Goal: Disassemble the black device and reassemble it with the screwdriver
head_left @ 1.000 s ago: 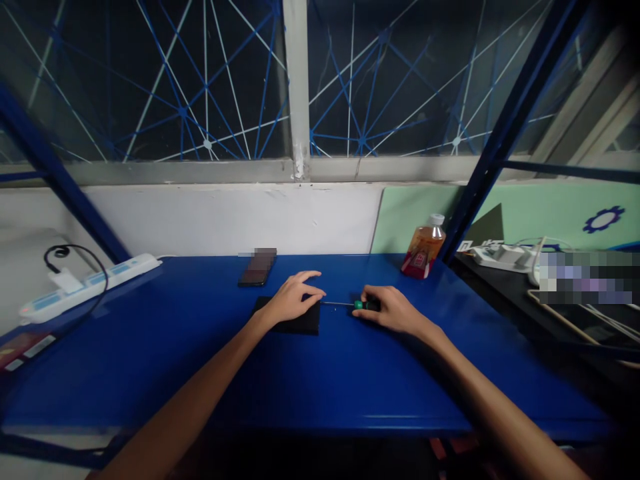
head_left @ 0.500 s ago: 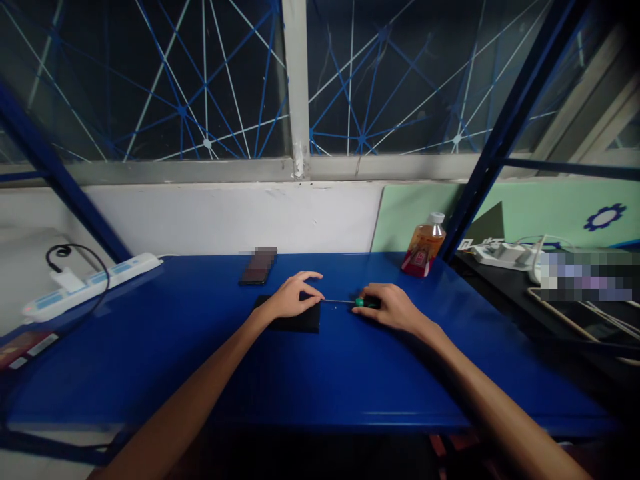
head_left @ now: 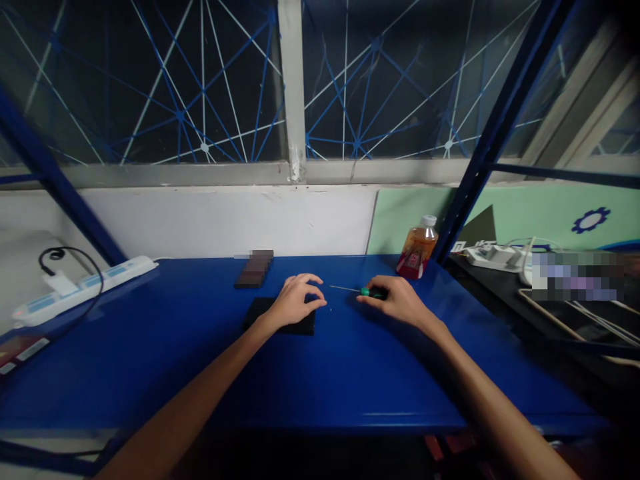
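My right hand (head_left: 397, 298) is closed around the green and black handle of a screwdriver (head_left: 367, 293). Its thin shaft points left, and its tip stands a little short of my left hand. My left hand (head_left: 296, 300) is over the right part of a flat black rectangular object (head_left: 257, 315) on the table. The thumb and index fingertips of that hand come close together, while another finger is stretched out above them. Whatever is between these fingertips is too small to make out. A tiny speck (head_left: 330, 309) lies on the table just right of the left thumb.
On the blue table (head_left: 320, 380), a dark phone (head_left: 254, 270) lies behind my left hand. A drink bottle (head_left: 418, 247) stands at the back right. At left is a white power strip (head_left: 85, 290) with a black cable. Another strip (head_left: 493, 257) and cables are at right.
The screwdriver tip was at my left fingertips; now it is apart from them, raised and slightly to the right with my right hand. The whole view has shifted slightly.
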`<act>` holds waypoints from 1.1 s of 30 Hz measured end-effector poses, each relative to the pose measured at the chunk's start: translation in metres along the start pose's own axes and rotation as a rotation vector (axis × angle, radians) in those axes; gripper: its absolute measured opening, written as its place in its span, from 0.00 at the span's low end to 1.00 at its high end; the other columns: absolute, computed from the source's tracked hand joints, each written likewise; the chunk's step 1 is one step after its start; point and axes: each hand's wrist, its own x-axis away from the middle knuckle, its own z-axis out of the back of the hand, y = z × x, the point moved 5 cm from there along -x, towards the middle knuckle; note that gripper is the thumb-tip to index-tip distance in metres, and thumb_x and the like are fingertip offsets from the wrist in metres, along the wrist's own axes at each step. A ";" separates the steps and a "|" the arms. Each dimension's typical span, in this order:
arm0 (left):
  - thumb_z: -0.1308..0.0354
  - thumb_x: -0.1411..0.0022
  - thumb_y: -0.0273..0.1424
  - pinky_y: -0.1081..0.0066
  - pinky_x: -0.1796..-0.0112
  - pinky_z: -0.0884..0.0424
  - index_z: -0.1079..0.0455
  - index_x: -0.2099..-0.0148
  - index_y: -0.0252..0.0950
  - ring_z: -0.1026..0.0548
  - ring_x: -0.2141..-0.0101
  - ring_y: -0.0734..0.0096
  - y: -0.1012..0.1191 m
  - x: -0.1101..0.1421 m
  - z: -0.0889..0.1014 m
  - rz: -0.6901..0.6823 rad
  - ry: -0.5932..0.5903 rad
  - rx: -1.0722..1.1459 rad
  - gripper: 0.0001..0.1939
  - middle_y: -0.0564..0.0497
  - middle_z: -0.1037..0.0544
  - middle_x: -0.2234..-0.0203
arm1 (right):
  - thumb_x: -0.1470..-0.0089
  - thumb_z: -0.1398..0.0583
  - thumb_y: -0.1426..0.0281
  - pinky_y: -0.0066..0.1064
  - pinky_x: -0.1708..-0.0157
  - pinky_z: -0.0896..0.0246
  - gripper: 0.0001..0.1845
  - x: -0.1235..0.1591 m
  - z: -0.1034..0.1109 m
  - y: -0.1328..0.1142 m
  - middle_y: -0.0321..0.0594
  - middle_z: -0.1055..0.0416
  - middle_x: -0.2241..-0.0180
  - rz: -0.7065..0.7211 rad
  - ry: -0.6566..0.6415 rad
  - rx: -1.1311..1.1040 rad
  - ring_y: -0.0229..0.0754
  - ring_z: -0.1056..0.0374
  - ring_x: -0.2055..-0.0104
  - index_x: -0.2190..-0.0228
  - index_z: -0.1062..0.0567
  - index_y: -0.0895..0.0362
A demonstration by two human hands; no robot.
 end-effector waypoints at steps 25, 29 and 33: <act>0.69 0.29 0.50 0.42 0.41 0.55 0.45 0.34 0.53 0.53 0.34 0.49 -0.024 0.012 -0.018 0.166 -0.335 -0.263 0.27 0.49 0.49 0.33 | 0.45 0.44 0.59 0.26 0.80 0.52 0.20 0.013 -0.032 -0.017 0.32 0.38 0.86 -0.034 -0.508 -0.393 0.32 0.44 0.83 0.82 0.31 0.59; 0.71 0.29 0.50 0.45 0.41 0.53 0.46 0.34 0.52 0.51 0.35 0.51 -0.023 0.012 -0.017 0.163 -0.365 -0.265 0.28 0.50 0.47 0.33 | 0.47 0.43 0.65 0.25 0.81 0.49 0.16 0.015 -0.039 -0.023 0.32 0.36 0.86 -0.016 -0.555 -0.401 0.32 0.42 0.83 0.82 0.29 0.59; 0.70 0.29 0.50 0.46 0.41 0.52 0.45 0.34 0.52 0.51 0.35 0.50 -0.025 0.013 -0.018 0.151 -0.357 -0.267 0.28 0.50 0.47 0.33 | 0.47 0.43 0.67 0.25 0.80 0.49 0.15 0.015 -0.041 -0.024 0.32 0.36 0.86 -0.001 -0.547 -0.381 0.32 0.43 0.84 0.83 0.30 0.58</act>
